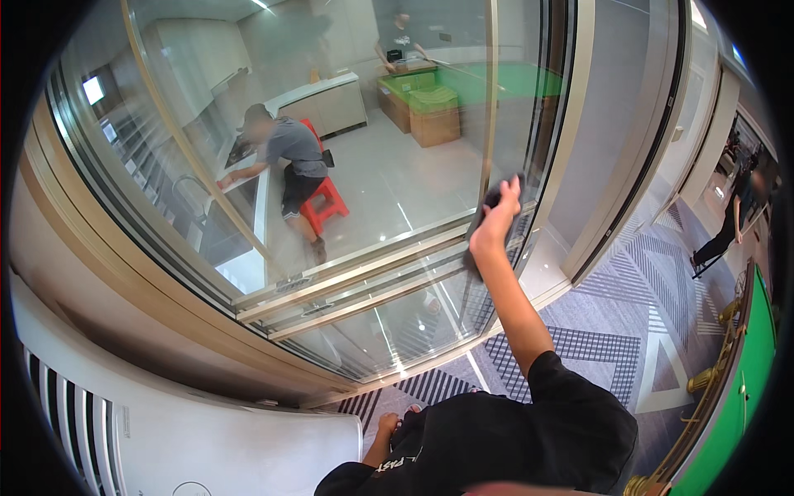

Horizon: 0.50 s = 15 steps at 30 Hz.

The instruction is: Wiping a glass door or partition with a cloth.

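Observation:
My right hand (501, 214) is raised at the end of an outstretched arm and presses a dark cloth (474, 263) to the glass door panel (397, 180). The cloth and hand look slightly blurred near the panel's right-hand edge. Down by my waist, my left hand (389, 423) hangs with its fingers curled; it is small in view and I cannot tell whether anything is in it. Pale metal bars (384, 266) cross the glass below the cloth.
Behind the glass, a person (296, 149) sits on a red stool (324, 204) at a sink counter. Another person (400, 43) stands by cardboard boxes (434, 124). A white appliance (248, 452) stands at lower left. Right are a green-topped table (738, 397) and a person (735, 211) holding a pole.

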Tool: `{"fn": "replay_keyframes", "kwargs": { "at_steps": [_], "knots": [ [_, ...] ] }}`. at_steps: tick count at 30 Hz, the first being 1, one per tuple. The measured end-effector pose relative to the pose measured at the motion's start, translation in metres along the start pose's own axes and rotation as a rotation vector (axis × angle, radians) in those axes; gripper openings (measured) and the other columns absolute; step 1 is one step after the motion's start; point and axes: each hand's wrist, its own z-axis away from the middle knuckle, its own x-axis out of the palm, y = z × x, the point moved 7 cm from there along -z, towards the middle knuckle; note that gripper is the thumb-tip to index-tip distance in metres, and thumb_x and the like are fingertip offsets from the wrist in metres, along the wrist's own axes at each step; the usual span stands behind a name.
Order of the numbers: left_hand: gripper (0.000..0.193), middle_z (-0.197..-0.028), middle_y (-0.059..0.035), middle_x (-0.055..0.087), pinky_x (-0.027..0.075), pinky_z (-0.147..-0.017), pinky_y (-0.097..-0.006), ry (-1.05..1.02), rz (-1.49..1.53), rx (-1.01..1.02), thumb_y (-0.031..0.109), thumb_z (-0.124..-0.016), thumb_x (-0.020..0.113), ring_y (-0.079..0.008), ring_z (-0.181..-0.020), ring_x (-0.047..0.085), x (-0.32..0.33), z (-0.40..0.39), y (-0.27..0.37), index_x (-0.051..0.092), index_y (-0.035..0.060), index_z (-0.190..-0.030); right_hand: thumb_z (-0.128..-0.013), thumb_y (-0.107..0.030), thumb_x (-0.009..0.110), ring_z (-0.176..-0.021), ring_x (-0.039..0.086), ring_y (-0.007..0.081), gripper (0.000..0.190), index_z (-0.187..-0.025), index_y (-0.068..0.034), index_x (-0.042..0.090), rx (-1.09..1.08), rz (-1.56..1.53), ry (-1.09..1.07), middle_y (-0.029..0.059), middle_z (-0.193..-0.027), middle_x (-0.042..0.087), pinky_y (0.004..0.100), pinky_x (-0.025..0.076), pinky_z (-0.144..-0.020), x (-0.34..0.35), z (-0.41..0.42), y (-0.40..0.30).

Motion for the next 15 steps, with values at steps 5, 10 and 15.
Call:
{"fn": "replay_keyframes", "kwargs": {
  "at_steps": [5, 10, 15],
  "knots": [
    [0.033, -0.1, -0.0242, 0.066, 0.051, -0.076, -0.0449, -0.079, -0.443, 0.363, 0.026, -0.08, 0.049, -0.0367, -0.088, 0.065, 0.019, -0.023, -0.041, 0.068, 0.0018, -0.093, -0.084, -0.029, 0.061, -0.117, 0.037, 0.0337, 0.042, -0.125, -0.02, 0.056, -1.392, 0.842, -0.895, 0.0111, -0.128, 0.044, 0.0468, 0.031, -0.096, 0.073, 0.113, -0.032],
    [0.034, -0.108, -0.0252, 0.063, 0.047, -0.087, -0.0459, -0.242, -0.854, 0.423, 0.027, -0.08, 0.049, -0.0389, -0.104, 0.06, 0.035, -0.029, -0.047, 0.069, 0.002, -0.092, -0.088, -0.036, 0.057, -0.109, 0.047, 0.0219, 0.024, -0.107, -0.022, 0.063, -1.583, 0.956, -1.285, 0.0013, -0.115, 0.054, 0.0407, 0.037, -0.091, 0.052, 0.104, -0.006],
    [0.033, -0.103, -0.0232, 0.065, 0.049, -0.085, -0.0458, 0.001, -0.348, -0.045, 0.031, -0.079, 0.054, -0.0373, -0.101, 0.062, 0.012, -0.032, -0.069, 0.07, 0.0041, -0.091, -0.089, -0.034, 0.055, -0.094, 0.058, 0.0233, 0.024, -0.086, -0.015, 0.069, -1.466, 1.003, -1.393, 0.0027, -0.098, 0.062, 0.0368, 0.043, -0.081, 0.036, 0.082, 0.003]
  ]
}}
